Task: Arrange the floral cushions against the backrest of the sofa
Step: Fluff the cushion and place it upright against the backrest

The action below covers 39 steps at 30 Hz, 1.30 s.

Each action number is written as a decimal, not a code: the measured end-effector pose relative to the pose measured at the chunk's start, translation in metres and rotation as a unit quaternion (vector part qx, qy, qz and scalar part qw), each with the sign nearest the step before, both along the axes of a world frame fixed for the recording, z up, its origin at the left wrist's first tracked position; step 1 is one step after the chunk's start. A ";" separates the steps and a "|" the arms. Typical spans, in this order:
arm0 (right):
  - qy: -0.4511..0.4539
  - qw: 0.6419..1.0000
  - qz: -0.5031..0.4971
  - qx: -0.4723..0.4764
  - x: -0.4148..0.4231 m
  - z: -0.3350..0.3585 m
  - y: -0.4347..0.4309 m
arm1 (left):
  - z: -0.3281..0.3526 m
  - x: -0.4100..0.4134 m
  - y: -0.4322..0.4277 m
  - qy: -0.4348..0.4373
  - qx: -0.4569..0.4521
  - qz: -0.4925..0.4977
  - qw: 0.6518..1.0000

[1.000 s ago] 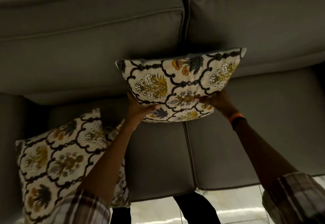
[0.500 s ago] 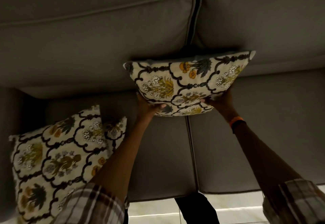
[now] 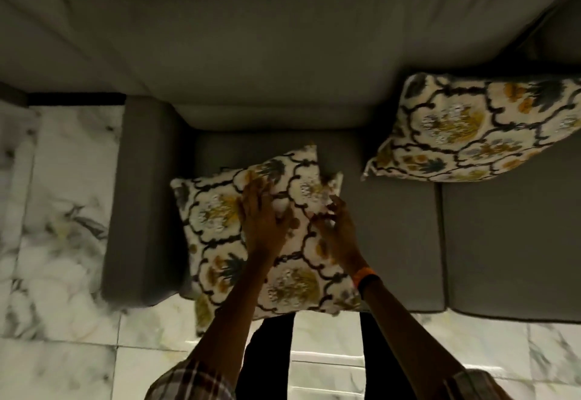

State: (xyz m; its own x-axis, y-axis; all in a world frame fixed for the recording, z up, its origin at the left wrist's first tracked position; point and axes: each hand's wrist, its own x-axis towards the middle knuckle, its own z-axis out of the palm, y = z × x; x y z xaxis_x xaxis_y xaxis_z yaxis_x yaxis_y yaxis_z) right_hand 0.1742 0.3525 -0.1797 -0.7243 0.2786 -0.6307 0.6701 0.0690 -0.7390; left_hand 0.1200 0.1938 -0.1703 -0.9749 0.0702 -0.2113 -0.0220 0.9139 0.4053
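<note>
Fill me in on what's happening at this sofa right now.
A person is arranging floral cushions on a grey sofa. One cushion already leans against the backrest on the right. Both hands, left hand and right hand, are on a second cushion lying flat on the seat beside the armrest, not yet propped up.

Single head view, looking steeply down from above the sofa (image 3: 393,233) seat's front edge, facing its backrest (image 3: 283,47), sitting close; floor tiles (image 3: 63,211) showing left and below.

Home lounge: grey sofa (image 3: 283,53), marble floor (image 3: 63,211)
</note>
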 end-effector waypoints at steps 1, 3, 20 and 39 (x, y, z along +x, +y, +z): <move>-0.007 1.000 0.006 0.006 -0.002 0.001 -0.023 | -0.002 0.002 -0.028 -0.014 0.003 0.047 0.999; -0.025 0.999 0.007 0.043 -0.004 0.000 -0.053 | -0.001 0.006 -0.076 -0.091 0.018 0.173 0.980; 0.161 0.983 -0.079 -0.048 -0.008 0.078 0.069 | 0.047 0.005 -0.046 -0.102 0.463 0.274 0.837; 0.173 0.921 -0.348 -0.030 0.111 0.025 0.684 | 0.003 0.094 0.589 -0.084 0.477 -0.002 0.875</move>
State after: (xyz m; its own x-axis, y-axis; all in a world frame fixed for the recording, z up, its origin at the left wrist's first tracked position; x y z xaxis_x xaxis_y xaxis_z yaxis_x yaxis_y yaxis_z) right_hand 0.2855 1.0368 -0.1549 -0.5438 0.7229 -0.4263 0.2608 -0.3373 -0.9046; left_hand 0.2138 0.7828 -0.1677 -0.9353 0.2953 -0.1950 -0.1519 0.1627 0.9749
